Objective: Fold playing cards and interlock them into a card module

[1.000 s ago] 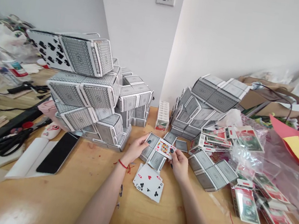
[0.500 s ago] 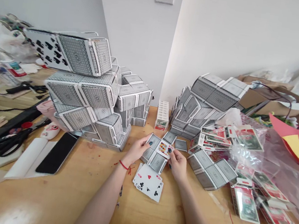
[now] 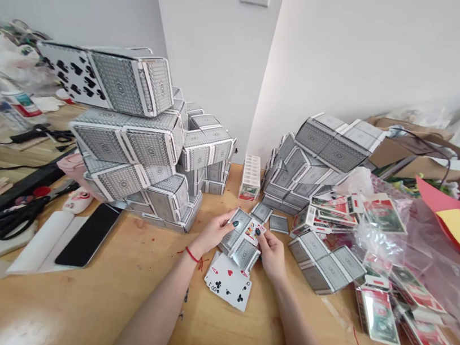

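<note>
My left hand, with a red string at the wrist, grips the left side of a block of folded playing cards, its thumb on top of the patterned grey backs. My right hand pinches a face card at the block's right side; its picture side faces up. Below the block, loose playing cards lie face up on the table, an ace of hearts and clubs among them. Just beyond my hands are small grey card pieces lying flat. The undersides of my fingers are hidden.
Tall stacks of card blocks stand at left and right, with a column of card boxes between. A separate card block lies right, near opened card boxes. Left are a black phone and scissors.
The block and the face card have shifted slightly and turned a little in my hands. My right thumb sits a bit further left on the face card.
</note>
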Motion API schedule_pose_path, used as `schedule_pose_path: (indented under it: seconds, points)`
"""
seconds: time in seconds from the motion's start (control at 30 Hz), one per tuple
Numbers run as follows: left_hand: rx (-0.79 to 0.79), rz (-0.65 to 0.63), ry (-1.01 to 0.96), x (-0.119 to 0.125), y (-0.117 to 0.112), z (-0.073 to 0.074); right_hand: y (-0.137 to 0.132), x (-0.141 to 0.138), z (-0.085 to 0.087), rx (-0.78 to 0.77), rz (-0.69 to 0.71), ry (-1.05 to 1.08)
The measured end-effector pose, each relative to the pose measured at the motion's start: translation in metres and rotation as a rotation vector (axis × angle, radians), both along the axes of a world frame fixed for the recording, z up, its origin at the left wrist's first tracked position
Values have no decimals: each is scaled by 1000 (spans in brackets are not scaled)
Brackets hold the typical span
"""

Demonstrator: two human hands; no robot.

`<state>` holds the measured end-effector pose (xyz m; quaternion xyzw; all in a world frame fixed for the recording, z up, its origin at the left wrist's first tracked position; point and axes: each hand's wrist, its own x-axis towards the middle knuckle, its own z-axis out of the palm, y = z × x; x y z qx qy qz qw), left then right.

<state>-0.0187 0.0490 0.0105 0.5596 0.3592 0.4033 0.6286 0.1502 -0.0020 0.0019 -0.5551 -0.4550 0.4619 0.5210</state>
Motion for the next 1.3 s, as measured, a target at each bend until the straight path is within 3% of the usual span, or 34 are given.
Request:
schedule_pose_path:
  seconds: [0.37,0.5,0.7,1.0,1.3]
  points:
    - [-47,60,-33,2,1,-2,1,-1,1,22,40,80]
    - [-245,146,-82,0,2,-3,3,5,-1,-14,50,91]
    - [-460,-12,-190,-10,4,0,2,12,0,-57,121,204]
    - [-412,-25,-108,-19,6,0,2,14,3,-34,107,204]
    - [-380,5,-65,-15,4,-2,1,11,4,-124,193,157]
